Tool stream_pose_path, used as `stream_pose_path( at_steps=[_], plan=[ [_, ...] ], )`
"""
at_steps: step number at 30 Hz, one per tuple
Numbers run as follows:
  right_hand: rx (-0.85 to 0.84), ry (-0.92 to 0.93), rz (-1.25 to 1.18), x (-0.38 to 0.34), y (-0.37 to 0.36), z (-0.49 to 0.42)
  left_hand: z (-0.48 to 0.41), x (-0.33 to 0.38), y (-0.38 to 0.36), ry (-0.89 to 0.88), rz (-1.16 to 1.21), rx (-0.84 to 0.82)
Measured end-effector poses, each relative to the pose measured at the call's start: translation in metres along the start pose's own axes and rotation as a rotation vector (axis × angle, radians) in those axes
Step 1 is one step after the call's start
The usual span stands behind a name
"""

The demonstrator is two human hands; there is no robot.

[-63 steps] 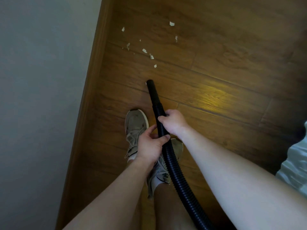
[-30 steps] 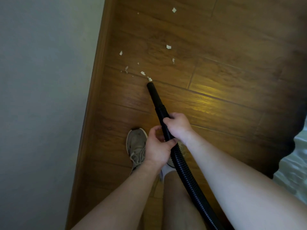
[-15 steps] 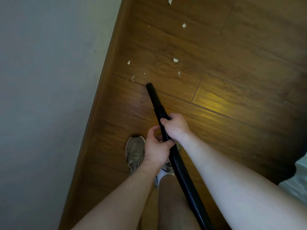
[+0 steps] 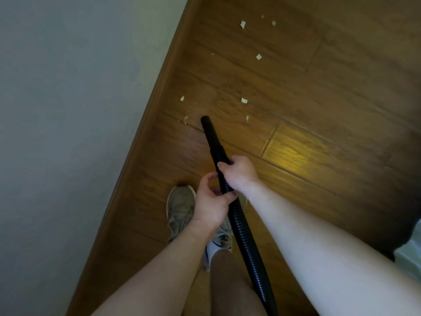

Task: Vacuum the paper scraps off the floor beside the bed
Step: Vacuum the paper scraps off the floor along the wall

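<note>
Two hands clench the black vacuum hose (image 4: 243, 226): my right hand (image 4: 239, 173) farther along, left hand (image 4: 211, 206) just nearer; its nozzle tip (image 4: 205, 119) lies among paper scraps (image 4: 244, 100) on the floor (image 4: 319, 110) near the left baseboard (image 4: 145, 137)

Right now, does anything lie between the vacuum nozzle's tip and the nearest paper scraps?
Nothing visible does: only floor separates the nozzle tip from the crumpled scrap on its left and the small scrap on its right.

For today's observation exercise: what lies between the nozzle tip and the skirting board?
A crumpled paper scrap on otherwise bare wood floor, shown in the head view.
</note>
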State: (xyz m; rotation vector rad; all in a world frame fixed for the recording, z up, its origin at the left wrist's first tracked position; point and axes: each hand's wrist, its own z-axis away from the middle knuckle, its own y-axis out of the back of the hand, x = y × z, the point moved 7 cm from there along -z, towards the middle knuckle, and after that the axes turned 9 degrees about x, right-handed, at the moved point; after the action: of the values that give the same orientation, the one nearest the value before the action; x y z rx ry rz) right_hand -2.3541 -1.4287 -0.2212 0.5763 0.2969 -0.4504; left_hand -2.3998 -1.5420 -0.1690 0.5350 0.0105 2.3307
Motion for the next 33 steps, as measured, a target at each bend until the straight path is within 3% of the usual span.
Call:
stream_pose_path(
  at_steps=[18,33],
  plan=[
    [-0.094,-0.003,0.143,-0.025,-0.028,0.025,0.008,-0.008,0.039,0.044,0.078,0.007],
    [-0.070,0.003,0.080,-0.063,-0.040,0.012,-0.021,0.017,0.055,0.022,0.113,-0.001]
  ],
)
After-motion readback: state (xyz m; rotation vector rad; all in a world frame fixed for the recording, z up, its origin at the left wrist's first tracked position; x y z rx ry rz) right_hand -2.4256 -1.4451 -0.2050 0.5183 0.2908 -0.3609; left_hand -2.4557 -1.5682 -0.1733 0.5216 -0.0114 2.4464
